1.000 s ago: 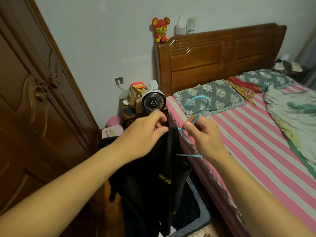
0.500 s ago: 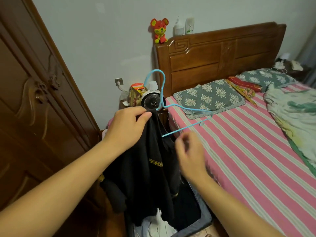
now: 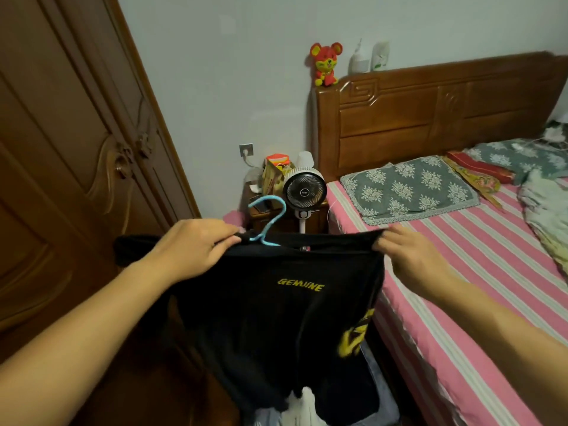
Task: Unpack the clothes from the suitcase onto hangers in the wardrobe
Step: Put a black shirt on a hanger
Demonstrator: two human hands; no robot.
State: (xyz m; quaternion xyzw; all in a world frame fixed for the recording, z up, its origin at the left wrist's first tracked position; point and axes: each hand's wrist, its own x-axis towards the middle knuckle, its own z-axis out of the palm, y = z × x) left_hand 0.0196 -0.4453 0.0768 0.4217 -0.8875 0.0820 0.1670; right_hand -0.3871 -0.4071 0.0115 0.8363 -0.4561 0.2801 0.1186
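Both hands [image 3: 196, 250] [image 3: 412, 259] extended forward, fingers pinching.

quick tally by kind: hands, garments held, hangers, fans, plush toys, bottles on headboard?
hands: 2, left hand, right hand
black shirt: 1
blue hanger: 1
fan: 1
plush toy: 1
bottles: 2
total: 8

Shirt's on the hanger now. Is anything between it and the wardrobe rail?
Yes: the wardrobe doors on the left look closed, so the rail is not reachable yet. Both hands are busy: the left hand grips the black shirt beside the blue hanger hook, and the right hand pinches its other shoulder.
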